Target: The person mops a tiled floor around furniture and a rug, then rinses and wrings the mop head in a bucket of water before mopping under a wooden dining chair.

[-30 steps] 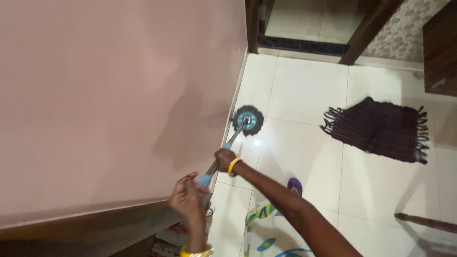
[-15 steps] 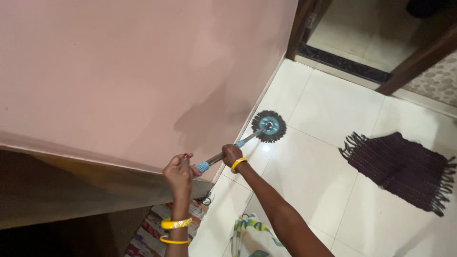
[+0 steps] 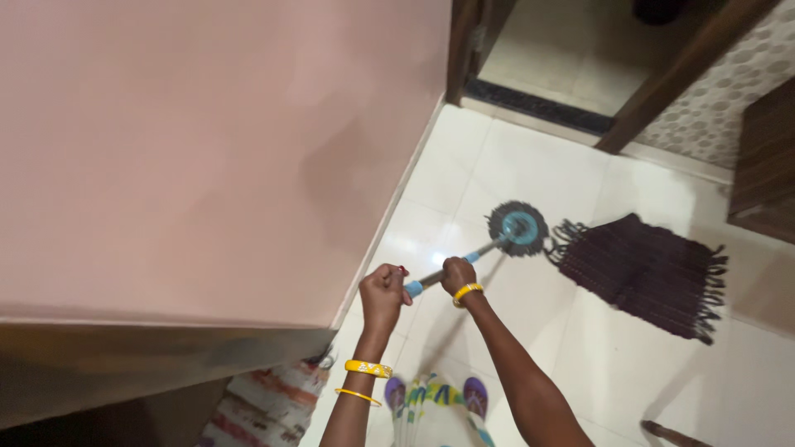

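The left hand (image 3: 383,295) is curled into a fist around the blue-capped top end of a long metal mop handle (image 3: 447,270), with yellow bangles (image 3: 367,369) on its wrist; the right hand (image 3: 457,274) is wrapped round the same handle just below, fingers closed upon it, a yellow bangle at its wrist too. The handle slants away from the person to the round mop head with a blue plastic disc and dark grey fringe (image 3: 517,228), which lies flat on the glossy white tiled floor (image 3: 530,165).

Taking the mop head as landmark: a dark maroon woven mat with fringed ends (image 3: 642,270) lies just to its right, the near fringe almost touching the mop's strands, though whether they meet cannot be told; the plain pink wall (image 3: 207,149) rises well to its left; a dark wooden door frame (image 3: 464,50) stands beyond it; the person's feet in purple slippers (image 3: 474,396) are nearer the camera, beside a striped rug (image 3: 265,406).
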